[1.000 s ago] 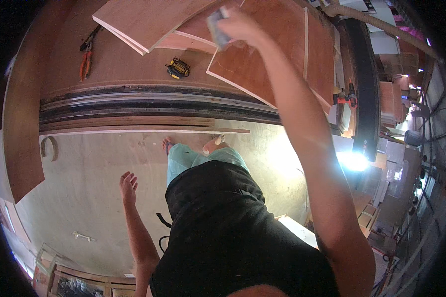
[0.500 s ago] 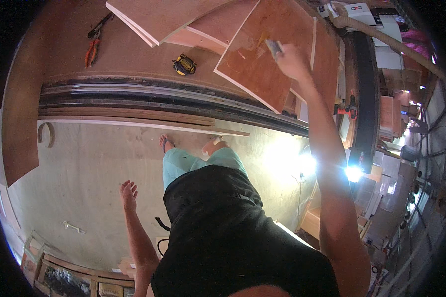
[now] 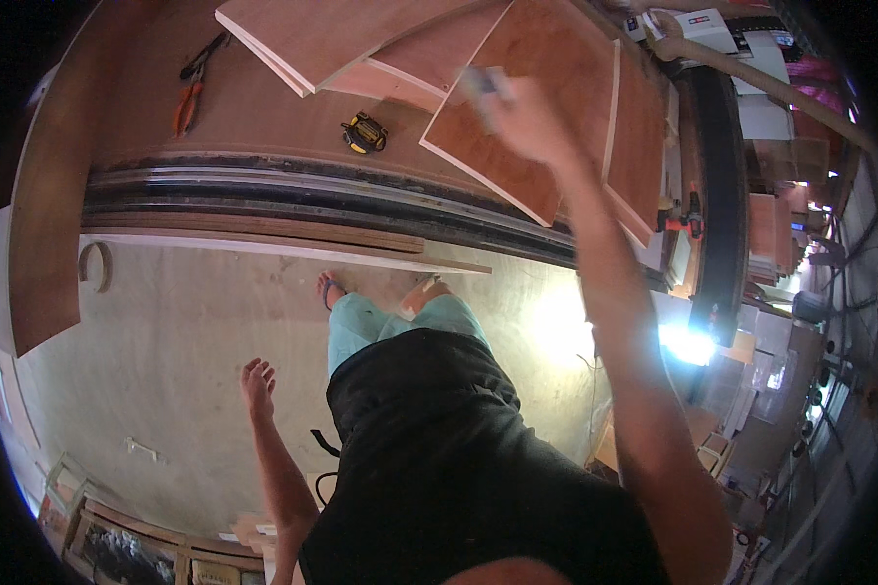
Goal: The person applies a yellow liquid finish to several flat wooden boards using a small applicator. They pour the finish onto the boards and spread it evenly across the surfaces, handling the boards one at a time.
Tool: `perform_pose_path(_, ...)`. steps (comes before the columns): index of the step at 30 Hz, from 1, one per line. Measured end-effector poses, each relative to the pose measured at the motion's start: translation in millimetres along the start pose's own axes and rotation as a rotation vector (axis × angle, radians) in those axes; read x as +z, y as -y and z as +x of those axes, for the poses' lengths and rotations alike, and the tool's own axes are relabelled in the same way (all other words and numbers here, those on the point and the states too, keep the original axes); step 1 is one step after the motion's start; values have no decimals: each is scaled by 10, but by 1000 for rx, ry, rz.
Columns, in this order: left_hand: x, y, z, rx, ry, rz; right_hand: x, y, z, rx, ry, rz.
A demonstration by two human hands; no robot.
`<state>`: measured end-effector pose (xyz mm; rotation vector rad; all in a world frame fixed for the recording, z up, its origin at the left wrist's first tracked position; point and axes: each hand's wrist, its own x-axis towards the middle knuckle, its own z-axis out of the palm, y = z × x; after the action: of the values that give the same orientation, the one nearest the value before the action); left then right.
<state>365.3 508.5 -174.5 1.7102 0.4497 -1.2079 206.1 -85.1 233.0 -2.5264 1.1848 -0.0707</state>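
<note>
My right hand (image 3: 527,117) grips a small flat grey scraper (image 3: 485,90), blurred by motion, over the left part of a reddish-brown plywood board (image 3: 566,78). I cannot tell whether its edge touches the surface. The board has pale edges and lies tilted over other panels. My left hand (image 3: 259,382) hangs low at my left side, over the floor, with loosely bent fingers apart and nothing in them.
Orange-handled pliers (image 3: 188,102) and a yellow-and-black tape measure (image 3: 364,133) lie on the worktop (image 3: 273,122). More panels (image 3: 332,39) overlap at the back. A red-and-black drill (image 3: 691,216) sits right of the board. Dark metal rails (image 3: 312,200) run along the near edge.
My right hand has swept left across the board with the scraper. A yellowish smear seen earlier near the scraper no longer shows. My left hand has hardly moved.
</note>
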Motion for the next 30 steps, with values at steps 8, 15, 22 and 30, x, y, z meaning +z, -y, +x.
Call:
perform_pose_path(8, -119, 495, 10, -138, -61, 48, -73, -1192, -635, 205, -16, -320)
perform_pose_path(15, -341, 575, 80, -141, -20, 85, 468, -595, -1206, -28, -74, -329)
perform_pose_path(22, -73, 178, 159, -42, 66, 157, 238, -1253, -842, 29, -16, -333)
perform_pose_path(30, 37, -1, 27, -19, -10, 158, 388, -113, -1037, -197, 68, -75)
